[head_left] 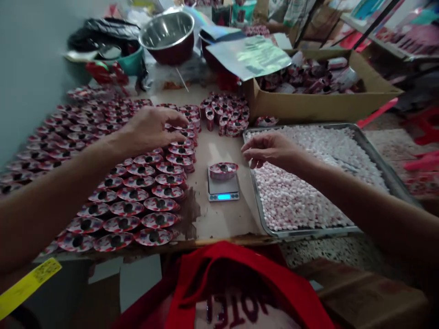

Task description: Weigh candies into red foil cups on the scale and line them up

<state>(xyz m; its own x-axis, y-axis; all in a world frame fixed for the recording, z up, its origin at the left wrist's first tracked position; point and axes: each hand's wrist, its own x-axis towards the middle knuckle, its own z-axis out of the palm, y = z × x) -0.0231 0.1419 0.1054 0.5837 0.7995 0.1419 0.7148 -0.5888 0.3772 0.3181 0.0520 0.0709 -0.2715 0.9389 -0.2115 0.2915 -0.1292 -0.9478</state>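
My left hand [151, 128] reaches over the rows of red-and-white oval containers [137, 196] on the table, its fingers curled onto one at the far end of a row. My right hand [269, 148] hovers at the near left corner of a metal tray [373, 153] filled with small white and pink candies [302, 192], fingers bent in a loose pinch; what it holds, if anything, is hidden. Between the hands a small digital scale [223, 188] with a lit blue display carries one oval container [222, 170].
A cardboard box [318, 105] of packets stands behind the tray. A cluster of stacked containers [226, 114] sits mid-table. A steel bowl [168, 34], a teal tub [132, 61] and shiny bags [250, 55] crowd the back. A red bag [236, 274] lies on my lap.
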